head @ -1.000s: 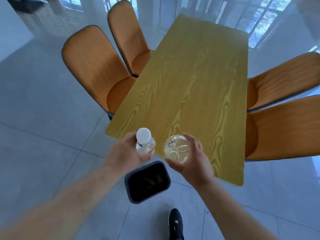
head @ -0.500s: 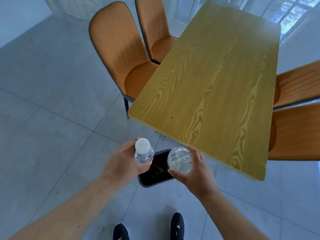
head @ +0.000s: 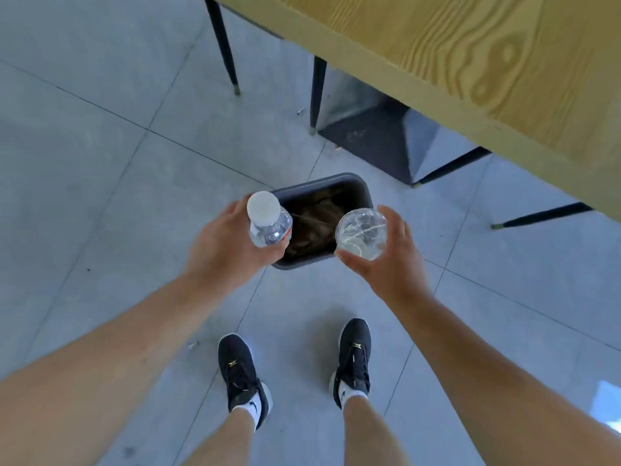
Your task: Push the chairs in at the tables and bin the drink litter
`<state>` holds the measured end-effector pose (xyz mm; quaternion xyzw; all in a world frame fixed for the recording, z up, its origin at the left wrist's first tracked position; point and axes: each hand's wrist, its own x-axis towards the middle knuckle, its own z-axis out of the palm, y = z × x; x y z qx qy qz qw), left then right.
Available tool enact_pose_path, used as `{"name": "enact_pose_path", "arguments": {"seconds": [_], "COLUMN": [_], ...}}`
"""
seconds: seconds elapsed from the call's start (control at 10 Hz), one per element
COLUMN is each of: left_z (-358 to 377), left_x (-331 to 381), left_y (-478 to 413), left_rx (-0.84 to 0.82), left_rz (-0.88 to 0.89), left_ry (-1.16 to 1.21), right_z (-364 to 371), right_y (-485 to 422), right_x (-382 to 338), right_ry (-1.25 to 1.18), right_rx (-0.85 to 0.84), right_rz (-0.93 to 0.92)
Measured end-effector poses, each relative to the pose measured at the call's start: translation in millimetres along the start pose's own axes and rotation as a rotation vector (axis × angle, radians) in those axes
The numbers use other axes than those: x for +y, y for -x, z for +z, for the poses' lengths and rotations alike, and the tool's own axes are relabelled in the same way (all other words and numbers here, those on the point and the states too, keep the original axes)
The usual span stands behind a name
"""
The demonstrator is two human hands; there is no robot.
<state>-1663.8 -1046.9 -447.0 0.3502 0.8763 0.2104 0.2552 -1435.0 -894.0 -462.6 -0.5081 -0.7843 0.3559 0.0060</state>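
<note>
Clearly, the capped bottle (head: 268, 220) stood upright at frame centre, wrapped by the left hand (head: 228, 247) fingers over the bin (head: 364, 193) rim; beside it, the right hand (head: 386, 260) fingers cupped the clear cup (head: 361, 233).

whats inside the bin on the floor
The dark bin holds brownish crumpled litter; what kind is unclear. The bottle and clear cup, held above it, cover part of its opening.
</note>
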Motion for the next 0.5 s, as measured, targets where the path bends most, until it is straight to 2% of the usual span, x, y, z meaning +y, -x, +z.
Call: {"name": "enact_pose_path", "arguments": {"seconds": [0.2,0.5], "left_z": [0.9,-20.4], "left_x": [7.0,37.0], "left_y": [-2.8,-1.5], "left_rx": [0.008,-0.049], "left_rz": [0.012,0.091], "left_ry": [0.027,-0.146], "right_z": [-2.6,-23.7], "right_y": [-11.1,0.1], "right_x": [-14.0,-38.7], "right_ry": [-0.044,0.139], "right_rx": [0.037,-0.034], "right_rz": [0.014,-0.063]}}
